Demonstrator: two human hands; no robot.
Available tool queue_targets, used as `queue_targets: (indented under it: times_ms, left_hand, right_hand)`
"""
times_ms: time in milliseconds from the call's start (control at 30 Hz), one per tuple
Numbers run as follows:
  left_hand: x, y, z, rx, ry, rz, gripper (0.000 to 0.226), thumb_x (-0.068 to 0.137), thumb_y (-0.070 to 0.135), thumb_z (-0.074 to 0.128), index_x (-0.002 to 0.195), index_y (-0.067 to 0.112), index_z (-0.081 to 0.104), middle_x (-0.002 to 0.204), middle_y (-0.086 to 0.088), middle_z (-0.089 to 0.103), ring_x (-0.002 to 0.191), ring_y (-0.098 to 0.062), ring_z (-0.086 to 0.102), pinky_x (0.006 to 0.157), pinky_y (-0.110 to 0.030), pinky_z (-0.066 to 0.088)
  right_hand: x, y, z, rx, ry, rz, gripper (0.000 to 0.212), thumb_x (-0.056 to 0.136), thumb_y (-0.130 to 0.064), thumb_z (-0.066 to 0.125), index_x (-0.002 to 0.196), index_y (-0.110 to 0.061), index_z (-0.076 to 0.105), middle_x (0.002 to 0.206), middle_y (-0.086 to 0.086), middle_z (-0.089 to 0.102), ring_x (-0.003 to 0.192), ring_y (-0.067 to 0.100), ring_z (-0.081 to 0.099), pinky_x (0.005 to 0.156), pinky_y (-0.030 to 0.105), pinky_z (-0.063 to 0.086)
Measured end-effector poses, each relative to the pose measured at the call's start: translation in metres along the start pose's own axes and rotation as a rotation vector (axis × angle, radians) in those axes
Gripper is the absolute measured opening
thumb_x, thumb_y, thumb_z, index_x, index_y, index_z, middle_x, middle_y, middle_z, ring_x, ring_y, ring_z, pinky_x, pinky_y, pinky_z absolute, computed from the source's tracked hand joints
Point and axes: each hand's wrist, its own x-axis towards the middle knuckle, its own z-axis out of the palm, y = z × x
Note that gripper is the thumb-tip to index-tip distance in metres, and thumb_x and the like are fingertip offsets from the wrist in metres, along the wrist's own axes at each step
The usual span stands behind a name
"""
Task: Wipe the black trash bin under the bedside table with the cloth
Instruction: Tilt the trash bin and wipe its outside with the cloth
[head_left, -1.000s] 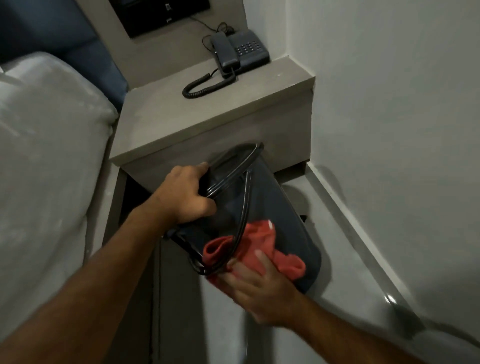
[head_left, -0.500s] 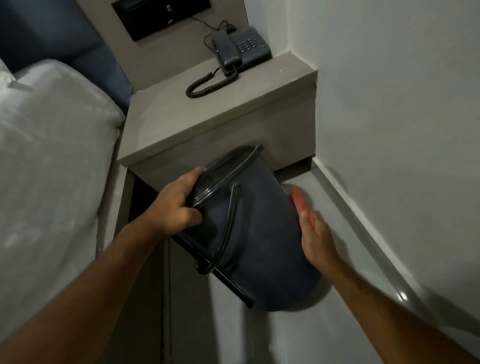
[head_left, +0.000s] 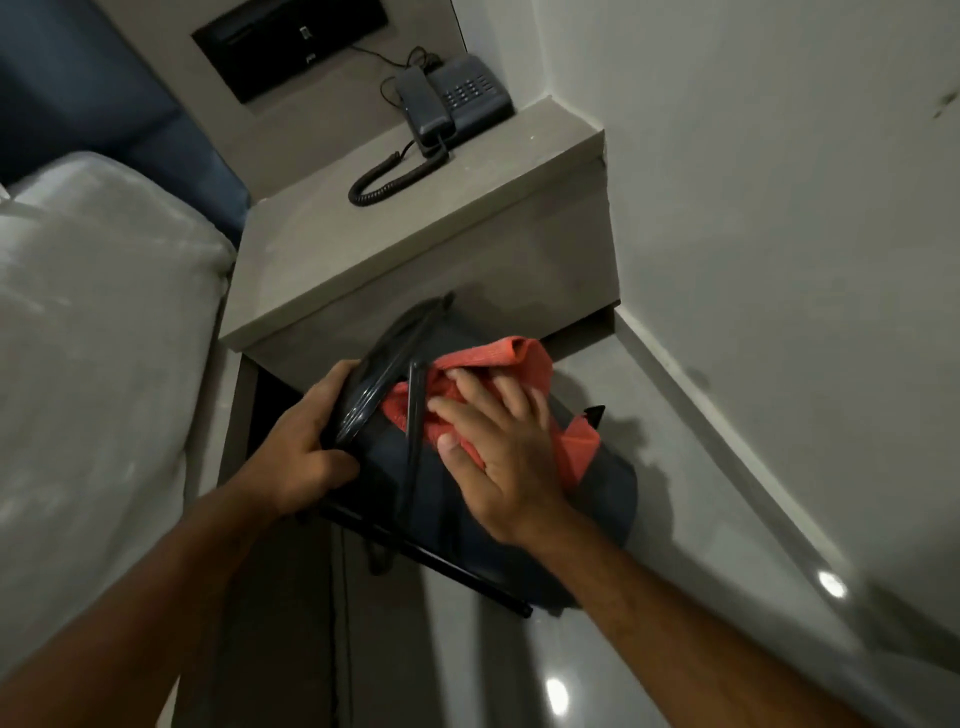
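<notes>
The black trash bin (head_left: 447, 509) is tipped on its side in front of the bedside table (head_left: 415, 234), lifted off the floor, its mouth facing left. My left hand (head_left: 306, 447) grips its rim from the left. The red cloth (head_left: 524, 358) lies across the upper side of the bin near the rim. My right hand (head_left: 493, 447) presses flat on the cloth with fingers spread. A thin black handle bar crosses the bin between my two hands.
A dark corded phone (head_left: 452, 98) sits at the back of the bedside table. The white bed (head_left: 93, 338) fills the left. A grey wall (head_left: 779, 208) with a skirting runs close on the right. Glossy grey floor (head_left: 701, 519) lies beneath.
My right hand has brought the cloth from the bin's far right side up onto its top near the rim. The bin has turned a little in my left hand.
</notes>
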Motion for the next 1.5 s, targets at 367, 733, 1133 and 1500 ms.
queue_targets:
  times_ms: [367, 733, 1133, 1500]
  left_hand:
    - [-0.019, -0.004, 0.005, 0.001, -0.005, -0.065, 0.091, 0.056, 0.006, 0.067, 0.127, 0.056, 0.037, 0.109, -0.001, 0.061, 0.070, -0.017, 0.065, 0.047, -0.019, 0.050]
    - [-0.011, 0.006, 0.012, 0.238, -0.067, 0.085, 0.109, 0.065, 0.024, 0.077, 0.151, 0.043, 0.012, 0.146, 0.017, 0.034, 0.129, 0.002, 0.041, 0.101, -0.022, 0.043]
    - [-0.010, 0.023, 0.031, 0.280, 0.006, 0.132, 0.104, 0.062, 0.031, 0.072, 0.150, 0.036, 0.016, 0.156, 0.006, 0.025, 0.143, -0.010, 0.022, 0.115, -0.040, 0.030]
    - [-0.015, 0.010, 0.039, 0.604, -0.094, 0.266, 0.103, 0.070, 0.027, 0.062, 0.154, 0.014, 0.003, 0.162, -0.004, -0.004, 0.151, -0.026, -0.005, 0.118, -0.058, 0.016]
  right_hand:
    - [-0.116, 0.064, -0.020, -0.290, -0.001, 0.533, 0.072, 0.106, -0.056, 0.015, 0.149, -0.011, 0.051, 0.153, 0.015, 0.055, 0.141, 0.042, 0.051, 0.112, 0.062, 0.043]
    - [-0.068, 0.017, 0.000, -0.272, 0.145, -0.285, 0.048, 0.106, -0.039, 0.037, 0.148, -0.018, 0.047, 0.162, 0.004, 0.041, 0.149, 0.035, 0.037, 0.123, 0.056, 0.020]
    - [-0.101, 0.048, -0.016, 0.247, 0.350, 0.951, 0.050, 0.106, -0.036, 0.032, 0.156, -0.037, 0.041, 0.153, 0.005, 0.053, 0.140, 0.026, 0.050, 0.115, 0.043, 0.040]
    - [-0.044, -0.033, -0.044, 0.971, 0.295, 1.557, 0.037, 0.106, -0.047, 0.038, 0.136, -0.037, 0.057, 0.127, 0.011, 0.068, 0.113, 0.038, 0.068, 0.105, 0.063, 0.050]
